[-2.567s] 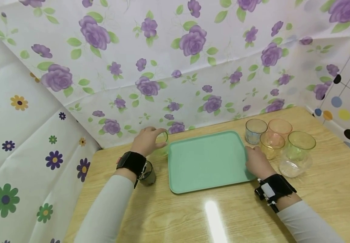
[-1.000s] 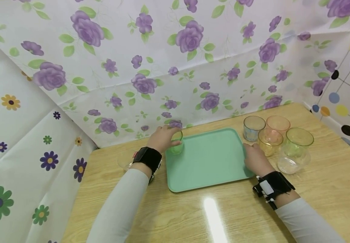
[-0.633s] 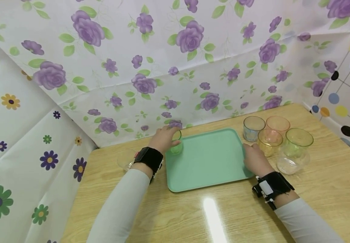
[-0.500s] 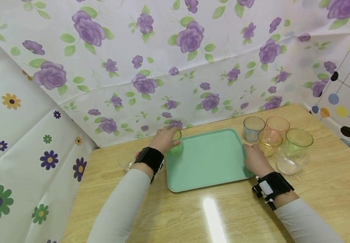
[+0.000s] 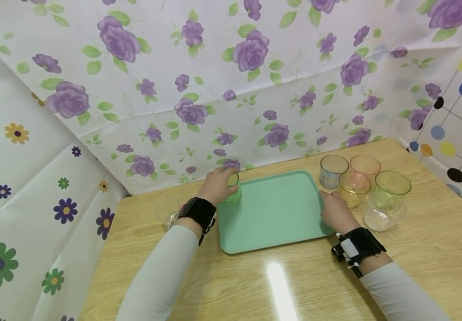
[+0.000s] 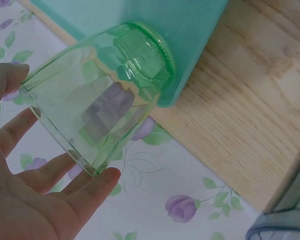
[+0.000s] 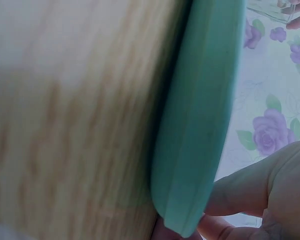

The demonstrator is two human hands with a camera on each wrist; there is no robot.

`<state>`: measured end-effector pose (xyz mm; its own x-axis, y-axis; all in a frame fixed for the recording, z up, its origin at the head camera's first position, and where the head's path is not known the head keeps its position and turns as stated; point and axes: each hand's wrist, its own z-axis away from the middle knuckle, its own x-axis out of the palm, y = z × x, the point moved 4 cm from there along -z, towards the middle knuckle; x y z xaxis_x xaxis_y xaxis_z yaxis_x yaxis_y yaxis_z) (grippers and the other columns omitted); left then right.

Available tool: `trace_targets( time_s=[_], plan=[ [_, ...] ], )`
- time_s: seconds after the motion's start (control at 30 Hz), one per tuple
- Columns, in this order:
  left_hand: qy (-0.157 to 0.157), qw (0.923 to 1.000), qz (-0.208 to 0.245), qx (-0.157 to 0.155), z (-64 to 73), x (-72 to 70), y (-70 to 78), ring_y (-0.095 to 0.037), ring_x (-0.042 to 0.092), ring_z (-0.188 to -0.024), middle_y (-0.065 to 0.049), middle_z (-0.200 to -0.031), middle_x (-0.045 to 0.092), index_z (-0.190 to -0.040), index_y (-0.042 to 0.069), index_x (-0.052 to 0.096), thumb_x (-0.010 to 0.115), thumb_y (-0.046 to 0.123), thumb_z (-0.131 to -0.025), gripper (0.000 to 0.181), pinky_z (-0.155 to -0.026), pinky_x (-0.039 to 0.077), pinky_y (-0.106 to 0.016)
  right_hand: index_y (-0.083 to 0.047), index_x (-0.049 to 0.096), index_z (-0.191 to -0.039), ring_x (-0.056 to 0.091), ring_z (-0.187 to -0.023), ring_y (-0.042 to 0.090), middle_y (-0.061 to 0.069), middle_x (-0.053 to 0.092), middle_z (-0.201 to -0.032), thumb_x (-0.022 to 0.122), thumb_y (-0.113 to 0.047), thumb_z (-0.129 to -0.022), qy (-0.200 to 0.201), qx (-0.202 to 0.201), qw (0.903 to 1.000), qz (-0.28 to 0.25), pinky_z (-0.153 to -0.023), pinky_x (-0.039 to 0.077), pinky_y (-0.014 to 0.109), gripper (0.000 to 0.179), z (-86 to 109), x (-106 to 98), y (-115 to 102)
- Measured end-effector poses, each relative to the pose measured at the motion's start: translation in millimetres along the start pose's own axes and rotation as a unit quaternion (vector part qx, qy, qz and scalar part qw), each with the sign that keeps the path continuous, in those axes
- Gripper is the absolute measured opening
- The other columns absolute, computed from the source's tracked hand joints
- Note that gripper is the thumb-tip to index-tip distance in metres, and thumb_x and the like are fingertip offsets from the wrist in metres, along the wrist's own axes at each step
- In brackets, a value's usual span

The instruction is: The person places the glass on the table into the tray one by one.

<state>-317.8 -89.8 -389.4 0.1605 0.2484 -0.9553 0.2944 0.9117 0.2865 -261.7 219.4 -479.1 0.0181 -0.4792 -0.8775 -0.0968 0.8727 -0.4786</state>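
Observation:
A clear green drinking glass stands at the far left corner of the mint-green tray. My left hand holds it by the rim, thumb on one side and fingers on the other, as the left wrist view shows. The base of the glass sits on the tray there. At the tray's right edge my right hand grips the rim; in the right wrist view the thumb lies over the tray and a fingertip shows beneath it.
Right of the tray stand a blue glass, a pink glass, an amber glass and a yellow-green glass above a clear one. Another clear glass is left of my left wrist. Flowered cloth hangs behind the wooden table.
My left hand has carried the green glass rightward from beside the tray onto its far left corner. In the last half second little has moved; my right hand stays at the tray edge.

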Motion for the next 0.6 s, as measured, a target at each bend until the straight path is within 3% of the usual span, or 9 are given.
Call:
trace_targets(
  time_s=[0.3, 0.6],
  plan=[
    [-0.015, 0.9997, 0.008, -0.017, 4.6, -2.6, -1.6, -0.053, 0.027, -0.144, -0.022, -0.162, 0.027, -0.155, 0.023, 0.042, 0.063, 0.033, -0.102, 0.058, -0.110, 0.039, -0.067, 0.023, 0.046, -0.134, 0.054, -0.092, 0.044, 0.042, 0.051, -0.111, 0.058, 0.014, -0.083, -0.004, 0.005, 0.9999, -0.009, -0.072, 0.054, 0.054, 0.054, 1.9, 2, -1],
    [-0.026, 0.9994, -0.015, -0.019, 10.3, -19.0, -14.4, -0.049, 0.037, -0.140, -0.023, -0.156, 0.039, -0.156, 0.017, 0.040, 0.062, 0.035, -0.102, 0.061, -0.109, 0.042, -0.061, 0.023, 0.045, -0.135, 0.054, -0.091, 0.044, 0.042, 0.051, -0.112, 0.059, 0.014, -0.082, -0.001, 0.001, 0.9999, -0.016, -0.072, 0.054, 0.054, 0.055, 1.6, 1, 0]
  ],
)
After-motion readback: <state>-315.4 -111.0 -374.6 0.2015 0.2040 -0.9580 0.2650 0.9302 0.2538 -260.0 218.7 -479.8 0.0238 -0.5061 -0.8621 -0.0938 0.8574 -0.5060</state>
